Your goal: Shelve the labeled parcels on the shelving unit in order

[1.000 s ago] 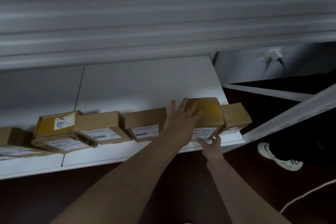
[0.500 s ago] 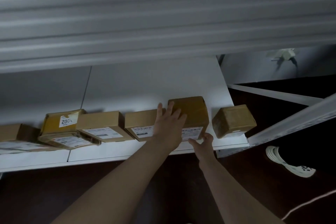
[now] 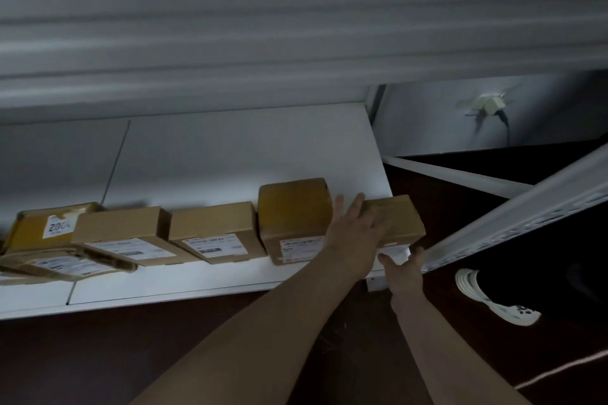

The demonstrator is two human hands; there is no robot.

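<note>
Parcels are sitting in a row along the front edge of the white shelf (image 3: 230,148), their labels facing forward. At the left end, a taped parcel marked 002 (image 3: 49,227) is lying on top of a flatter parcel (image 3: 62,265). Just beside it two brown boxes, the first box (image 3: 121,237) and the second box (image 3: 214,232), are standing close together. A taller taped parcel (image 3: 294,217) is touching the second box. At the shelf's front right corner, the small end parcel (image 3: 399,219) is resting. The left hand (image 3: 353,237) is pressing straight fingers on its top left part, gripping nothing. The right hand (image 3: 403,270) is reaching up from below the front edge, thumb and fingers spread, touching the parcel's lower front. A white slipper (image 3: 493,301) is lying on the dark floor.
</note>
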